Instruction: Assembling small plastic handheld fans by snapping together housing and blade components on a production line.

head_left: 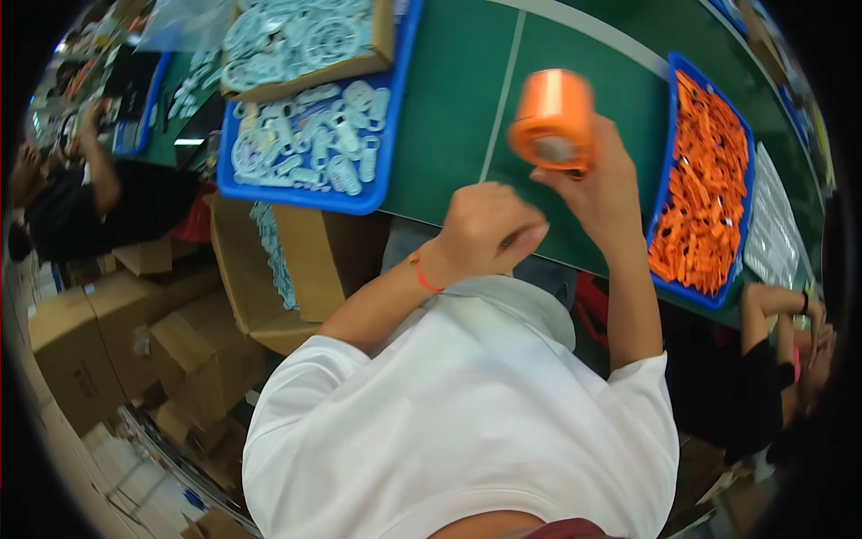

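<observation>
— How does the person hold the left hand (485,229)?
— Curled into a fist, wrist bent, forearm raised.
— And the right hand (597,184)?
— Lifted higher, fingers closed in a grip, forearm nearly upright.

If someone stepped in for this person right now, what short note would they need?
Right hand: raised over the green table, gripping an orange part, blurred.
Left hand: closed in a fist beside it; what it holds, if anything, cannot be seen.
Blue tray of orange parts sits to the right; blue tray of white parts to the left.
Done and left: cannot tell from this view.
</observation>
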`<action>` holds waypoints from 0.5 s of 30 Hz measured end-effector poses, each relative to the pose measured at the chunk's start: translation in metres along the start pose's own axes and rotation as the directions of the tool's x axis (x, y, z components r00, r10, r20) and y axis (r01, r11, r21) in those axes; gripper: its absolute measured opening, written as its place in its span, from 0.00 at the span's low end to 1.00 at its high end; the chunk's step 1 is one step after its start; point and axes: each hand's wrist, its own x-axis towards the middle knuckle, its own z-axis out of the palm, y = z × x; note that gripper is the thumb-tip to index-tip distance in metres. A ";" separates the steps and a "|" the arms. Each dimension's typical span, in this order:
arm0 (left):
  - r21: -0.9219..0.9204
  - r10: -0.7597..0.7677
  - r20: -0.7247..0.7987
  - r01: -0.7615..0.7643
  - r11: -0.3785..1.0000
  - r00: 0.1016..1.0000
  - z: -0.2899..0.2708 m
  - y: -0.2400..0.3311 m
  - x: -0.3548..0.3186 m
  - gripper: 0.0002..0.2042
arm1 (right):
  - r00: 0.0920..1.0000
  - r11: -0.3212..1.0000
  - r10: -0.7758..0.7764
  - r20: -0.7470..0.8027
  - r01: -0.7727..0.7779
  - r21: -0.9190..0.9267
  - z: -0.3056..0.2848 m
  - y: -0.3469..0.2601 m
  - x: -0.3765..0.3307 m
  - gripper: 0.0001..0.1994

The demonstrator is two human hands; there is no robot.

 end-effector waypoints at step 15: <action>0.604 0.109 0.292 -0.271 0.749 0.950 0.006 -0.008 0.049 0.20 | 0.991 0.962 -0.120 -0.059 0.101 -0.255 0.001 0.020 -0.064 0.24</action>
